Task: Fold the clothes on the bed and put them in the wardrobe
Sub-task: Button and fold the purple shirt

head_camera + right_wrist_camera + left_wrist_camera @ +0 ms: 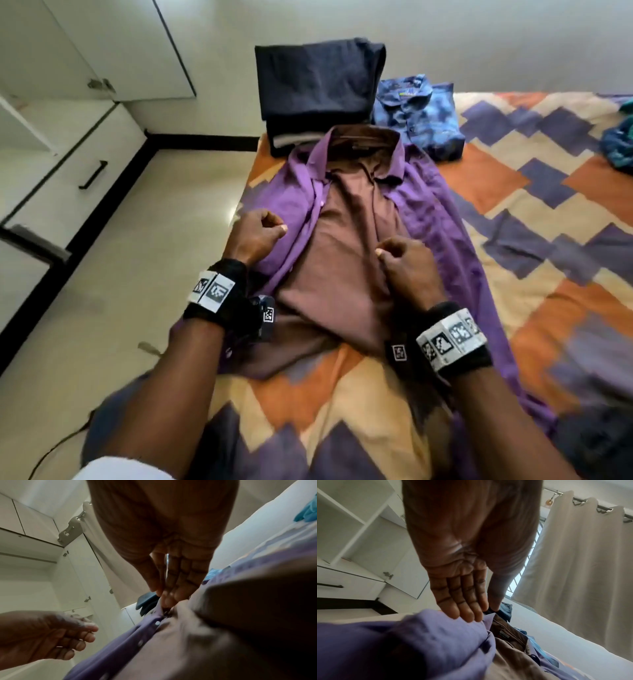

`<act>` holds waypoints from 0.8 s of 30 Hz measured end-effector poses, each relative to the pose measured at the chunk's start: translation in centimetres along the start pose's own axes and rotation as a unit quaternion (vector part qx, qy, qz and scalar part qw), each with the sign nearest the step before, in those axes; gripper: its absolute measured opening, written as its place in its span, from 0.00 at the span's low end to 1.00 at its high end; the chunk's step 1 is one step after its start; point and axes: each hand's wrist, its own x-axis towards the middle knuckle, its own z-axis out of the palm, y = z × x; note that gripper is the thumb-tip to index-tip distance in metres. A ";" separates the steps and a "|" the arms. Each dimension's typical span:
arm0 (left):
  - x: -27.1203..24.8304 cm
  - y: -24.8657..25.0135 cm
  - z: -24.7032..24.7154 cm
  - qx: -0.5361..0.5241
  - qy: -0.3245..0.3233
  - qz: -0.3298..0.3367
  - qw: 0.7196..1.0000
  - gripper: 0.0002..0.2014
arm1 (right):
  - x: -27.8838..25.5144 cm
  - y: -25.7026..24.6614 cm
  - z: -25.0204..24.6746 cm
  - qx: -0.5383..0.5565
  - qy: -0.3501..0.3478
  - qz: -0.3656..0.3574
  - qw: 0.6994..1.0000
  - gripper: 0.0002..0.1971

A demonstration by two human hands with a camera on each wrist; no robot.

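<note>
A purple shirt (298, 192) lies face up on the bed with its front open, so the brown inside (342, 246) shows. My left hand (265, 229) hovers over the shirt's left front panel. In the left wrist view its fingers (467, 609) reach down with the tips at the purple cloth (436, 642), holding nothing. My right hand (394, 251) is at the right front edge. The right wrist view shows its thumb and fingers (163, 595) pinching the purple buttoned edge (147, 628). The left hand (82, 635) appears there loosely curled and empty.
Folded dark trousers (315, 89) and a folded blue shirt (418, 116) sit at the bed's far corner beyond the collar. A teal garment (620, 144) lies at the right edge. The white wardrobe (85, 51) and its drawer (92, 174) stand left across the floor.
</note>
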 end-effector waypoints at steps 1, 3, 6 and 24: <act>-2.6 -1.0 -0.1 0.000 -0.009 -0.017 1.000 0.06 | -2.4 0.3 1.2 -0.009 -0.026 0.003 1.000 0.05; -7.0 -3.0 -0.4 0.039 0.007 -0.038 0.998 0.04 | -6.4 0.7 2.9 -0.045 -0.063 0.003 0.997 0.07; -12.4 -6.0 -0.9 0.116 0.057 -0.076 0.989 0.05 | -9.7 1.3 3.8 -0.051 -0.082 0.019 0.995 0.08; -19.7 -5.6 2.6 0.098 0.064 -0.059 0.991 0.08 | -18.3 3.4 3.4 -0.269 -0.065 0.029 0.961 0.16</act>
